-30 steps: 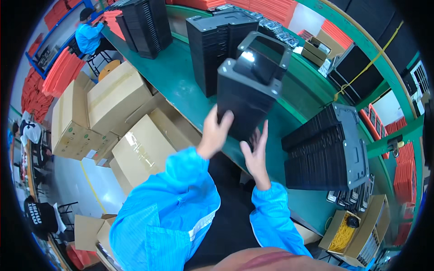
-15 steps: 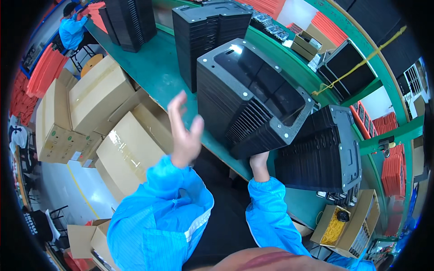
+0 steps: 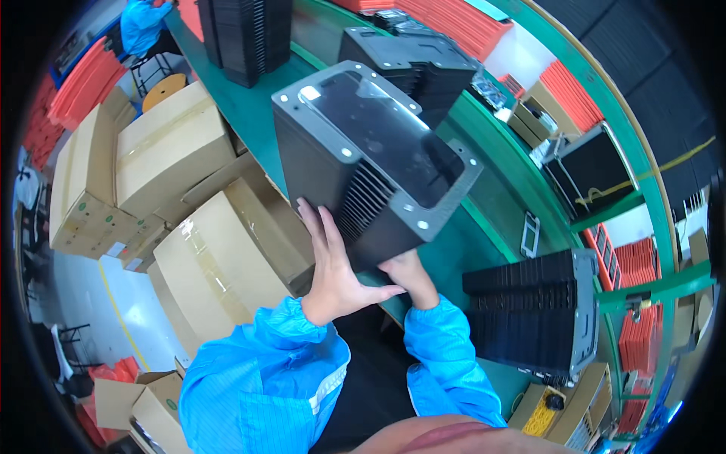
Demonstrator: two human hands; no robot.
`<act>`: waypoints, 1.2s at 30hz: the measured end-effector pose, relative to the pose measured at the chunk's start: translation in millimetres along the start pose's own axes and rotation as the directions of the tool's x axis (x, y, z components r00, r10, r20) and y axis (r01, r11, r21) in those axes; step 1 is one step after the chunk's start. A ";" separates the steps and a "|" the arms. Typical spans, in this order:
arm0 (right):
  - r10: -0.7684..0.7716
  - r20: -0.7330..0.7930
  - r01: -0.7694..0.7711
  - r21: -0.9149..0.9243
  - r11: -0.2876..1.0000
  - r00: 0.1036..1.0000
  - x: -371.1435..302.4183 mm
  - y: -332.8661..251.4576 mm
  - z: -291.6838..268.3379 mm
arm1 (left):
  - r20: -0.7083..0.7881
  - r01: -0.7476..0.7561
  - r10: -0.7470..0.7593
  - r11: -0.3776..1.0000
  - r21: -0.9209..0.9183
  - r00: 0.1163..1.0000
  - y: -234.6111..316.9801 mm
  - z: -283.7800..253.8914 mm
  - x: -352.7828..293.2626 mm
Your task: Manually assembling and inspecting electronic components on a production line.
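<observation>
A tall stack of black trays [image 3: 306, 151] with a glossy dark panel [image 3: 386, 129] on top stands on the green bench in front of me. My left hand [image 3: 336, 276] is open, its fingers stretched up along the near side of the stack and its thumb spread to the right. My right hand [image 3: 412, 276] grips the stack's near lower corner; part of its fingers is hidden there. To the right is another stack of black trays [image 3: 529, 306]. Behind the front stack stands a further black stack [image 3: 442, 64], partly covered by it.
Another tall black stack [image 3: 246, 38] stands at the bench's far left. Large cardboard boxes [image 3: 204, 257] sit left of the green bench [image 3: 261, 121]. A box with yellow cord [image 3: 541, 416] is at the lower right. A co-worker in blue [image 3: 144, 26] sits far left.
The front stack has moved left, away from the right-hand stack. My left hand has come from the air down and right onto its side. My right hand has shifted slightly left.
</observation>
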State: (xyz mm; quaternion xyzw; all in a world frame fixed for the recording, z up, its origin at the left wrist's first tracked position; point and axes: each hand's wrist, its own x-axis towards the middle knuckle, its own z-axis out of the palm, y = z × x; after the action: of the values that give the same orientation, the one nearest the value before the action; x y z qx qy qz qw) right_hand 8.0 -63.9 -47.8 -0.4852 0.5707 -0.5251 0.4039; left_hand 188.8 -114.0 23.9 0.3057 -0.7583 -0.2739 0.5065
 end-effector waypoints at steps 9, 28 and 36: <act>-0.382 -0.088 0.344 -0.288 0.894 0.920 77.5 -27.8 94.6 | -0.172 0.190 -0.261 0.918 -0.348 0.950 -119.4 -9.1 45.8; -0.409 0.140 0.427 -0.431 0.794 0.902 92.9 -22.5 80.4 | -0.092 0.199 -0.239 0.928 -0.315 0.967 -324.0 -96.8 270.0; -0.471 0.184 0.475 -0.613 0.631 0.863 115.3 -22.9 104.3 | -0.188 -0.137 0.128 0.990 -0.036 0.974 -262.1 -180.9 352.3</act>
State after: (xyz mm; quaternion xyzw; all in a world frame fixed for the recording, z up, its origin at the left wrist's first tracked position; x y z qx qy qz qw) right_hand 88.7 -197.8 -32.3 -0.7268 0.5658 -0.3842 0.0635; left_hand 301.1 -568.0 106.4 0.2661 -0.7195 -0.2284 0.5994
